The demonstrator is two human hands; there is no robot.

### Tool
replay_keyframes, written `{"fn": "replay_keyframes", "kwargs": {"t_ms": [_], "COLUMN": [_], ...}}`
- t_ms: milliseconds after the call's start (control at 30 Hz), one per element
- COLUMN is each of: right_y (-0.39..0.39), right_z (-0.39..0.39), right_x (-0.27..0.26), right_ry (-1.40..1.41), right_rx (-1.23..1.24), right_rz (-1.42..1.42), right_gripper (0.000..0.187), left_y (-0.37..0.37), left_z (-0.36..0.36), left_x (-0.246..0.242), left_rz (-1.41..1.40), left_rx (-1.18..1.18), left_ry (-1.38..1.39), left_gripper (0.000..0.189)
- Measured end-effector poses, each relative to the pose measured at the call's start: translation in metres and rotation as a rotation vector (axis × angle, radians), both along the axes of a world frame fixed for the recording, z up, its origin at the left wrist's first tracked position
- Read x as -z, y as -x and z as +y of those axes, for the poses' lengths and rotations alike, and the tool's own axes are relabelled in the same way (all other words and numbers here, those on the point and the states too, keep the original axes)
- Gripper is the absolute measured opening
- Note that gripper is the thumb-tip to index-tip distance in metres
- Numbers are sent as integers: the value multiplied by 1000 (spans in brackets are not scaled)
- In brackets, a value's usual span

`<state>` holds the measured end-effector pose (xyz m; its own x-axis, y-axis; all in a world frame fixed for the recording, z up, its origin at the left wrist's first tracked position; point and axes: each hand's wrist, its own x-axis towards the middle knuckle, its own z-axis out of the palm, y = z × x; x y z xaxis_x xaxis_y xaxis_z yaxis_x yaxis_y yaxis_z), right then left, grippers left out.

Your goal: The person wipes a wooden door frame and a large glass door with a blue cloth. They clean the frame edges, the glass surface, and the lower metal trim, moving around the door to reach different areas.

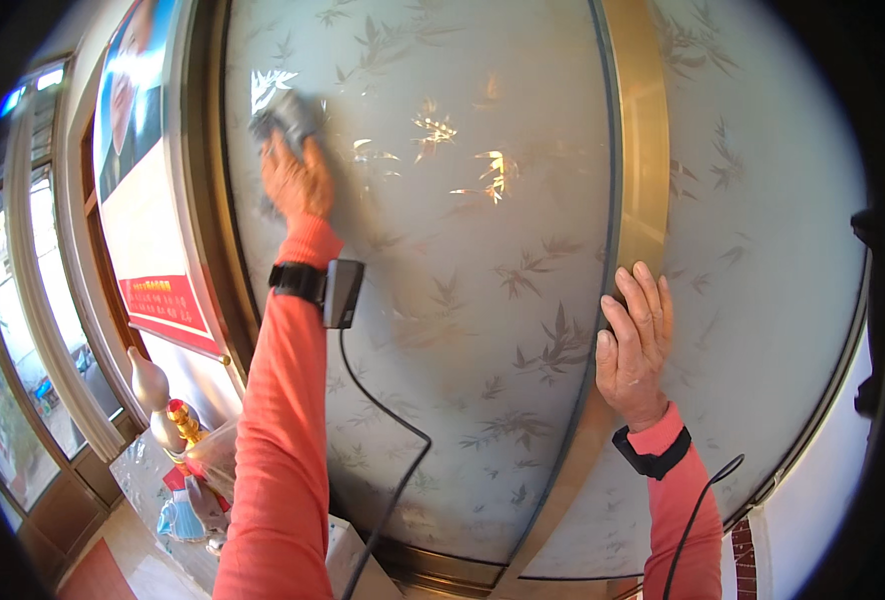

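My left hand [298, 176] presses a grey cloth [292, 120] against the upper left of a frosted glass panel [427, 247] patterned with bamboo leaves. The cloth is bunched under my fingers and somewhat blurred. Lower on the right, my right hand [635, 345] rests, fingers spread, against the gold-coloured metal frame [641, 150] between this panel and a second frosted panel [757, 225]. Nothing shows in the right hand. Both forearms wear red sleeves with black wrist straps; a small dark box [344, 294] with a cable sits on the left strap.
At left a poster [146, 217] hangs beside the door frame. Below it, a table [139, 469] bears a gourd-shaped ornament [150, 382], a red-and-gold object [182, 420] and a light-blue face mask [182, 516]. Glazed doors [22, 360] stand at the far left. A black cable [394, 416] hangs before the panel.
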<state>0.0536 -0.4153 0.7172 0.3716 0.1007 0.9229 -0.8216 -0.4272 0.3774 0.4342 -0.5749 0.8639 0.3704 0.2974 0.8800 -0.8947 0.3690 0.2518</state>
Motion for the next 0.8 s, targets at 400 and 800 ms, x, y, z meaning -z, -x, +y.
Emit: {"fn": "replay_keyframes", "kwargs": {"t_ms": [400,800], "right_y": [11,14], "right_z": [-9,-12], "right_x": [6,13], "right_ry": [46,12], "right_rx": [-278,-240], "right_rz": [-117,-118], "right_gripper": [27,26], "left_y": [227,174], "left_z": [85,89], "left_x": [87,289], "left_rz": [-605,-1202], "left_rx": [241,152], "left_ry": [-93,-270], "left_gripper": [63,19]}}
